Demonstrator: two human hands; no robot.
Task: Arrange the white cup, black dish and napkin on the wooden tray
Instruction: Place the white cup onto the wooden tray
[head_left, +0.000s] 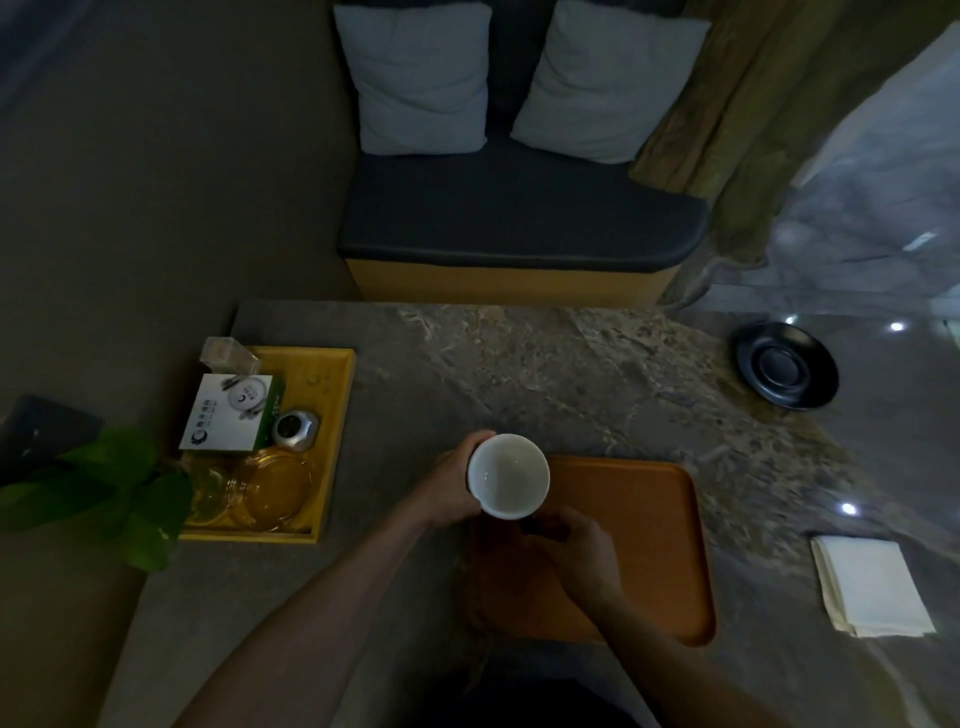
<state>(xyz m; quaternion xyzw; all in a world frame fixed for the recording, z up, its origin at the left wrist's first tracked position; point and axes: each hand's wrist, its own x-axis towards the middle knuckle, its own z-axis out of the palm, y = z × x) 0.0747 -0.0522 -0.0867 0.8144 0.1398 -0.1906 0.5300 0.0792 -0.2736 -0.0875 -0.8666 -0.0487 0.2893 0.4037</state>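
Note:
My left hand (451, 486) grips the white cup (508, 475) from its left side and holds it upright over the far left corner of the wooden tray (639, 525). Just below the cup, my right hand (574, 545) hovers over the tray with its fingers curled; whether they touch the cup's base is hidden. The black dish (787, 365) lies on the stone table at the far right. A folded white napkin (872, 584) lies on the table to the right of the tray. The cup looks empty.
A yellow tray (337, 395) at the left holds a white box, a small silver object and glass dishes. A green plant (111, 488) leans in at the left edge. A bench with two pillows (519, 218) stands beyond the table.

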